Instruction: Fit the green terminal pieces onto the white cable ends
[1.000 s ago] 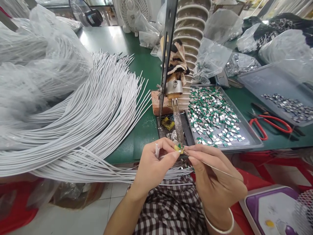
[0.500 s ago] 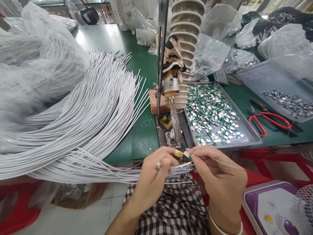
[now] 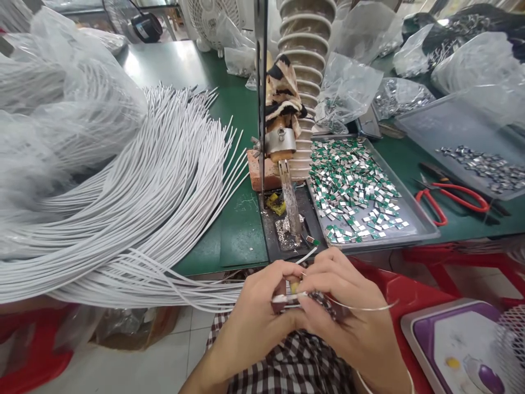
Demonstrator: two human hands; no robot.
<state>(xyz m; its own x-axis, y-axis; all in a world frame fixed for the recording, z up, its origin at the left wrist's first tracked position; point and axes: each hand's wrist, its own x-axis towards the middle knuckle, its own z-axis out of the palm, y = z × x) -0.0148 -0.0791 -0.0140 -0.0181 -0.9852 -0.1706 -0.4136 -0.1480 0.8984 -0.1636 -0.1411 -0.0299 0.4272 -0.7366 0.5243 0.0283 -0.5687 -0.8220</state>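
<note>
My left hand [image 3: 262,312] is closed, its thumb and fingers pinching a white cable [image 3: 284,299] low over my lap. My right hand [image 3: 346,303] meets it, fingertips closed at the cable's end, with a thin pale wire [image 3: 363,309] trailing from its grip. A yellow bit [image 3: 294,287] shows between the hands. Beyond the fingertips, another white cable end [image 3: 307,255] points up near a small green circuit board with a metal plug [image 3: 313,241]. A clamped soldering iron [image 3: 290,210] reaches down just behind this board. The fingers hide the exact contact at the pinched cable.
A large bundle of white cables [image 3: 164,180] covers the left side. A metal tray [image 3: 418,227] of small green boards stands right of the iron, with red-handled pliers [image 3: 437,202] beyond. A brick [image 3: 262,172] and ribbed hose [image 3: 305,65] stand behind.
Both hands have drawn closer together and lower, toward my lap. The small board once between the fingertips now shows beyond them by the iron. The pinched cable has turned into view.
</note>
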